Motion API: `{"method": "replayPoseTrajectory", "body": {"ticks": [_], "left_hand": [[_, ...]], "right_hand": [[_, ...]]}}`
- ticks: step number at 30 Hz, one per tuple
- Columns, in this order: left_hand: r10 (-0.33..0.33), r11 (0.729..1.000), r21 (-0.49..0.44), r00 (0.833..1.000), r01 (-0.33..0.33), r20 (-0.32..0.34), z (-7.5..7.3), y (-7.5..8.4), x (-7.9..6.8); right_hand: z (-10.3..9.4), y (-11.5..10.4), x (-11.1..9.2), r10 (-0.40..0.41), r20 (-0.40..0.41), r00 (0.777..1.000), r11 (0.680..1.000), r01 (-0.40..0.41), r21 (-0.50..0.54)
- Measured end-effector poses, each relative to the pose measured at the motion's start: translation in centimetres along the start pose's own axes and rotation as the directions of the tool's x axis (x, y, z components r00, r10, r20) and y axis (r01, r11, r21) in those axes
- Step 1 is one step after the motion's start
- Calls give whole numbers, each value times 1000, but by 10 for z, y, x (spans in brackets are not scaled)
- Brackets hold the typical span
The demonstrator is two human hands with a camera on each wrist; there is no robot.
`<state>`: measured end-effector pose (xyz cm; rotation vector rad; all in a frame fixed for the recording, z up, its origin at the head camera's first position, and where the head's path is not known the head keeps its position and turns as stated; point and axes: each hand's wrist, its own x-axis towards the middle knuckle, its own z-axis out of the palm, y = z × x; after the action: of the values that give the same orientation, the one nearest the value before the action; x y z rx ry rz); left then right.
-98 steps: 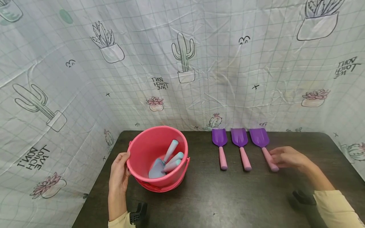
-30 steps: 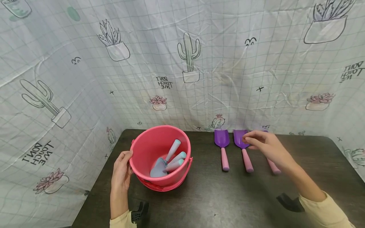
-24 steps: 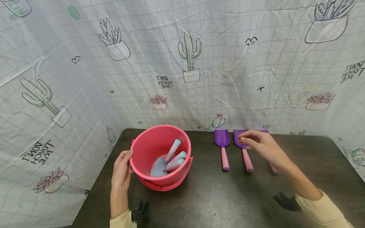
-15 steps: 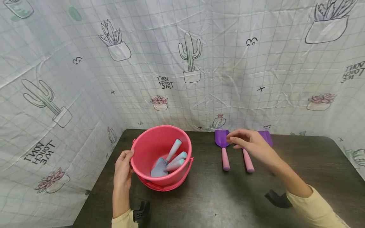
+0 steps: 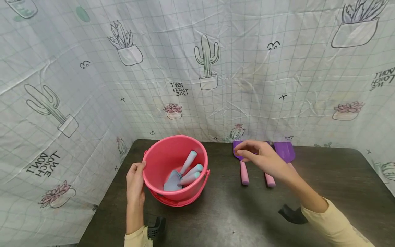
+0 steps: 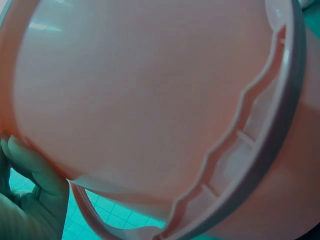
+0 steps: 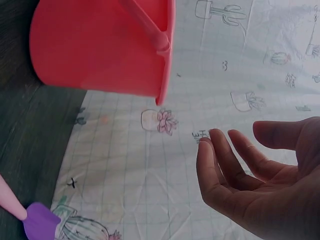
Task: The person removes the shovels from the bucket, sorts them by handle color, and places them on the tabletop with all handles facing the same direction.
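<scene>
At the left, the person's left hand [image 5: 135, 180] grips the left rim of a round, bright pink plastic bucket [image 5: 166, 157] standing on the dark wooden table [image 5: 228, 212], thumb and fingers pinching the edge as they did earlier. Farther right, the right hand [image 5: 260, 156] has just swept leftward past the scoops, its fingers loosely bent, its thumb apart, and nothing in its hold; this suggests that the pass carries no scoop, and all three purple ones remain on the table. The bucket looks smooth and glossy, its pink carrying handle hanging down the near side. Inside, pale blue plastic tools [image 5: 173, 181] overlap at the bottom, three aqua-tipped handles leaning to the right. Beyond the bucket come three scoops with purple blades and round pink handles: the leftmost scoop [image 5: 244, 173] partly behind the right hand's fingertips, the middle scoop [image 5: 270, 180] mostly covered by that hand, and the rightmost scoop [image 5: 284, 151] showing its wide, shiny blade, part of its handle hidden by the forearm.
</scene>
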<state>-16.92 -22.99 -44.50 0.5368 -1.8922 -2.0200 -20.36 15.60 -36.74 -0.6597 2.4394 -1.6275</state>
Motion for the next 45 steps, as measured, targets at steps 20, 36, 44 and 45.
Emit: {"method": "replayPoseTrajectory", "body": {"ticks": [20, 36, 44, 45], "left_hand": [[33, 997, 74, 999, -31, -30, 2, 0, 1], [43, 996, 80, 998, -40, -37, 2, 0, 1], [38, 997, 67, 999, -36, -33, 1, -1, 1], [37, 997, 65, 999, -35, -32, 1, -1, 0]], "right_hand": [[34, -10, 21, -34, 83, 996, 996, 27, 85], [53, -21, 35, -88, 105, 990, 993, 79, 88], [69, -23, 42, -64, 117, 991, 994, 52, 96], [71, -24, 43, -62, 118, 991, 994, 51, 93]]}}
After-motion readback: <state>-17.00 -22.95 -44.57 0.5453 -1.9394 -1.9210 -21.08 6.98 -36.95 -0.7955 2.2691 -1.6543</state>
